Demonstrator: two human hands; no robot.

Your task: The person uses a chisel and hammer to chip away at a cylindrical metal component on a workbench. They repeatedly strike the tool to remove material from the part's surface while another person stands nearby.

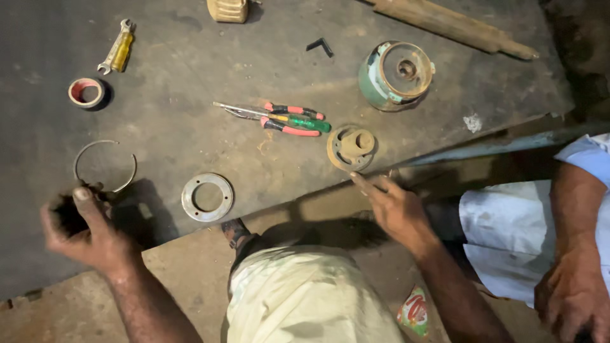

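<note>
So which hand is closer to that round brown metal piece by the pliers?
The right hand. Its fingertips point up just below the round brown piece, almost touching. The left hand is far off to the left, closed around something dark.

Left hand point(82, 225): curling closed around a dark part at eight o'clock, just below a thin wire ring point(105, 165).
Right hand point(394, 206): lying open at five o'clock, fingers pointing toward a brown round casting point(351, 147).
Flat metal ring point(207, 196): lying between the hands.
Pliers point(289, 119): lying near centre.
Green housing point(394, 75): sitting at one o'clock.
</note>
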